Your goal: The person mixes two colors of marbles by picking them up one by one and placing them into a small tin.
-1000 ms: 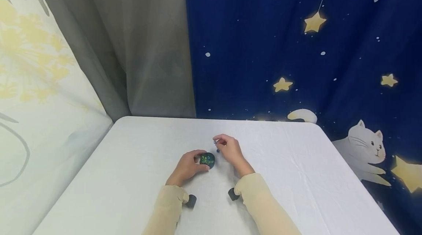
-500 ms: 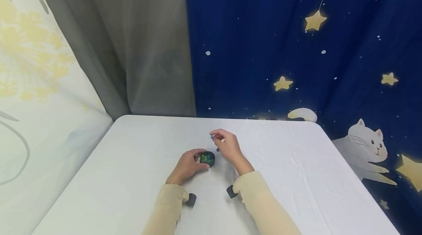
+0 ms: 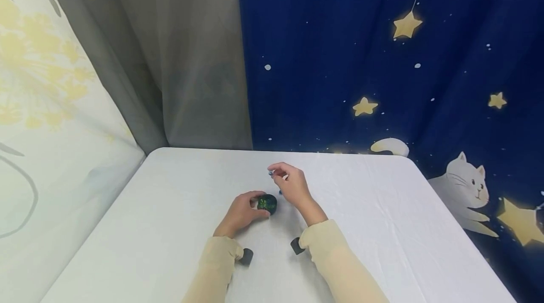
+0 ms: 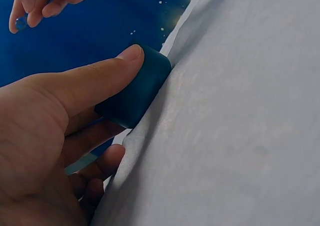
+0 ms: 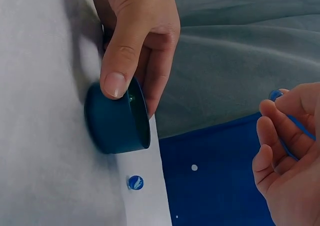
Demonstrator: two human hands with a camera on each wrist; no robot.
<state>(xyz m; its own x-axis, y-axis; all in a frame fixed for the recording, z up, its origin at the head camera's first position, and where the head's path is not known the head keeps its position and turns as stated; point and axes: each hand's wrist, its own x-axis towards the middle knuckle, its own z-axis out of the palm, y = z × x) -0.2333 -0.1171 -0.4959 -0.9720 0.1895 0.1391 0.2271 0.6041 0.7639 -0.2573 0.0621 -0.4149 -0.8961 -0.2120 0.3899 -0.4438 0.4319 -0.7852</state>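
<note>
1. Left hand (image 3: pixel 241 212) resting on the white worktop (image 3: pixel 382 227), thumb and fingers curled round a small round dark-teal dish (image 3: pixel 267 203), thumb on its near rim
2. Dish near the middle of the worktop, standing flat on the cloth, with glinting green and blue bits inside
3. Right hand (image 3: pixel 291 185) raised just beyond and to the right of the dish, fingers curled, thumb and fingertips pinching a small blue bead (image 3: pixel 270 172) at the hand's far left tip
4. Thin blue strand running down from that pinch across the right palm, seen in the right wrist view
5. Second blue bead (image 3: pixel 280 192) lying loose on the worktop just beyond the dish, between dish and right hand, touching neither
6. Cream sleeves (image 3: pixel 340 265) on both forearms, with a dark wrist camera (image 3: pixel 296 246) under each cuff
7. Beyond the worktop's far edge, grey curtain (image 3: pixel 178 57) to the left and dark-blue cloth (image 3: pixel 382 67) with yellow stars and a white cat to the right
</note>
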